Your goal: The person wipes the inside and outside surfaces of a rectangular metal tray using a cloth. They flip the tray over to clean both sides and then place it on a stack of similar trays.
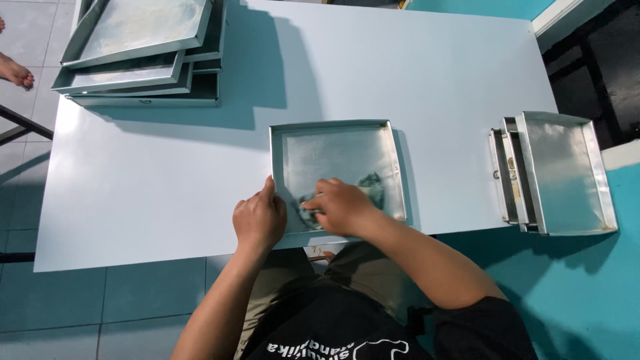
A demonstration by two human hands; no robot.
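Observation:
A square metal tray [331, 126] lies near the front edge of the white table [167, 180]. My left hand [259, 218] grips the tray's near left rim, thumb along the edge. Inside the tray, my right hand [341, 206] presses on a dark crumpled cloth [371, 187], part of which shows beyond the fingers. The tray's far half is bare metal with smears.
A pile of several similar metal trays [143, 60] sits at the table's far left corner. Another small stack of trays [557, 173] rests at the right edge, overhanging it. A person's bare foot [15, 71] stands on the tiled floor at far left.

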